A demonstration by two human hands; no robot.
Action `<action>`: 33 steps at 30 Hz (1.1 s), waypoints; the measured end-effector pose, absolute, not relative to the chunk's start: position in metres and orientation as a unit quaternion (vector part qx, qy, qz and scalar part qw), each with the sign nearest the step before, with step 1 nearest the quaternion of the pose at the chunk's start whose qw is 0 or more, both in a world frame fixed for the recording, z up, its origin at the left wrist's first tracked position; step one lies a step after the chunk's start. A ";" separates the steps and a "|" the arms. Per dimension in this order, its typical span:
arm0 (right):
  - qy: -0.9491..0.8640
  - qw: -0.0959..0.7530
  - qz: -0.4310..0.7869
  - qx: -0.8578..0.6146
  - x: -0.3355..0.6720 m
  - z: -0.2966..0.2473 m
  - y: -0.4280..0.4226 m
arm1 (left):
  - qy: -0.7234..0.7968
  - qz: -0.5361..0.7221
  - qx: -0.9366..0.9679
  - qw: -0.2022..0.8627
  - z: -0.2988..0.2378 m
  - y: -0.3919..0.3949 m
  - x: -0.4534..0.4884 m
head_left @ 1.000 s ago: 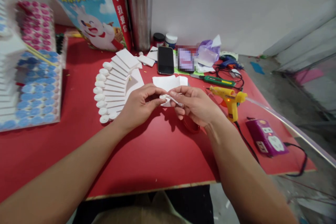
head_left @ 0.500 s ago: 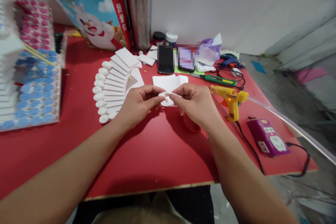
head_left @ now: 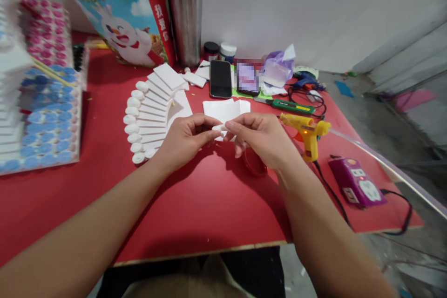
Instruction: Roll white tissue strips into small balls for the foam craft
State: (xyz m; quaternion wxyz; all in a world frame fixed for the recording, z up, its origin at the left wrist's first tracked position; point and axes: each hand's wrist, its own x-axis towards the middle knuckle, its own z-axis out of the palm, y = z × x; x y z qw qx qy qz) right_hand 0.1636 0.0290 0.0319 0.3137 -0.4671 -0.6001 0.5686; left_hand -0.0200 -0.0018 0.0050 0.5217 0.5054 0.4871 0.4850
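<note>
Between my fingertips is a small white piece point(head_left: 219, 128), soft-looking and rolled or folded; its exact kind is too small to make out. My left hand point(head_left: 186, 139) pinches its left end with thumb and forefinger. The thumb and forefinger of my right hand point(head_left: 260, 136) close on its right end, while the lower fingers hang curled beneath. White paper sheets point(head_left: 220, 108) lie on the red table just behind my hands. To the left, a fan of white cards point(head_left: 153, 106) spreads out, with several round white rolled pieces point(head_left: 132, 129) along its outer edge.
A yellow glue gun point(head_left: 307, 132) with a lit light stands right of my right hand, near a purple power box point(head_left: 356, 181). Behind are a green-handled cutter point(head_left: 293, 107), two phones point(head_left: 220, 79) and a steel flask point(head_left: 186, 18). Trays of blue rolls point(head_left: 49, 125) fill the left.
My right hand's fingers have shifted on the white piece, and its lower fingers have dropped and spread below. The left hand stays nearly in place.
</note>
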 end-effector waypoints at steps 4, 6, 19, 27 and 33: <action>-0.558 0.314 0.613 -0.462 0.164 0.030 0.031 | 0.484 0.487 0.516 0.513 0.002 -0.002 -0.021; -0.571 0.314 0.600 -0.464 0.164 0.030 0.030 | 0.483 0.486 0.521 0.509 0.001 -0.002 -0.022; -0.785 0.306 0.240 -0.482 0.156 0.025 0.019 | 0.483 0.494 0.462 0.556 -0.001 -0.005 -0.017; -0.808 0.290 0.247 -0.449 0.158 0.028 0.018 | 0.486 0.512 0.467 0.532 -0.002 -0.005 -0.017; -0.850 0.278 0.204 -0.399 0.163 0.027 0.021 | 0.484 0.514 0.502 0.498 -0.004 -0.005 -0.018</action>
